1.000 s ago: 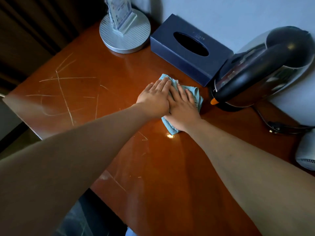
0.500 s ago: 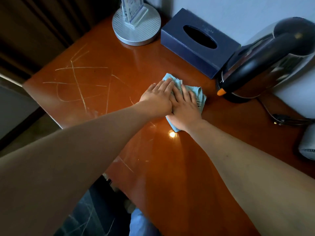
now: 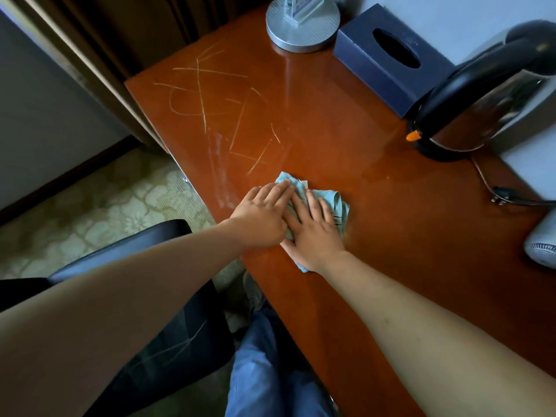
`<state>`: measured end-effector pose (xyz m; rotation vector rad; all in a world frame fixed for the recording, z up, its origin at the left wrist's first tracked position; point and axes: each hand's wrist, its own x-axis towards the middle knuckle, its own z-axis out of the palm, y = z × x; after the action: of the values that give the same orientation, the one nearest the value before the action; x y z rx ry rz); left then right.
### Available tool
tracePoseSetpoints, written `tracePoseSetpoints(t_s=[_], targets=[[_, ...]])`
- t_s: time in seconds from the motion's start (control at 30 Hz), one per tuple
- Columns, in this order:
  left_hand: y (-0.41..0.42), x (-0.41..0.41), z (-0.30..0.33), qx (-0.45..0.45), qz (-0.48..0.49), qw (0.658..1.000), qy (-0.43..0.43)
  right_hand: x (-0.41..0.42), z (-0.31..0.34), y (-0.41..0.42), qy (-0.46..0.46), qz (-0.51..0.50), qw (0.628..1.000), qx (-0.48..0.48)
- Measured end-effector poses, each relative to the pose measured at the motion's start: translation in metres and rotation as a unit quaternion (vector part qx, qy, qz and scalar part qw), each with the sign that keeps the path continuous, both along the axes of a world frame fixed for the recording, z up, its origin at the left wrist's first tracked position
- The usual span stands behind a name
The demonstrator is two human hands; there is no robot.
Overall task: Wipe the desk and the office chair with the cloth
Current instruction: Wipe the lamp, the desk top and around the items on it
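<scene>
A light blue cloth (image 3: 339, 204) lies crumpled on the glossy reddish-brown desk (image 3: 376, 236), close to the desk's near-left edge. My left hand (image 3: 264, 215) and my right hand (image 3: 314, 233) press flat on the cloth side by side, fingers pointing away from me, and cover most of it. Pale scratch marks (image 3: 204, 109) cross the desk's far-left part. The black office chair (image 3: 168, 326) stands below the desk edge at lower left, partly hidden by my left forearm.
Along the back of the desk stand a round silver stand base (image 3: 302, 28), a dark blue tissue box (image 3: 388, 55) and a steel-and-black kettle (image 3: 493, 94) with its cord (image 3: 499, 194). A white object (image 3: 541, 245) sits at the right edge. Patterned carpet (image 3: 99, 206) lies left.
Both hands have slid the cloth toward me and toward the desk's near-left edge, away from the tissue box and kettle. The view has pulled back, so the chair and carpet now show.
</scene>
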<state>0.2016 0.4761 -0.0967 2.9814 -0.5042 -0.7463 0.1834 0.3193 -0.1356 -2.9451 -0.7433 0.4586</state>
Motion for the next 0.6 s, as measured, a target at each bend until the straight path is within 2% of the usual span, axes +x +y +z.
tracePoseSetpoints(t_s=[0.33, 0.6], targets=[[0.032, -0.089, -0.006, -0.051, -0.062, 0.994, -0.079, -0.090, 0.001, -0.006, 0.017, 0.065, 0.997, 0.025], [0.038, -0.092, -0.016, -0.044, -0.076, 0.993, -0.080, -0.092, -0.004, -0.004, -0.005, 0.053, 0.998, 0.030]])
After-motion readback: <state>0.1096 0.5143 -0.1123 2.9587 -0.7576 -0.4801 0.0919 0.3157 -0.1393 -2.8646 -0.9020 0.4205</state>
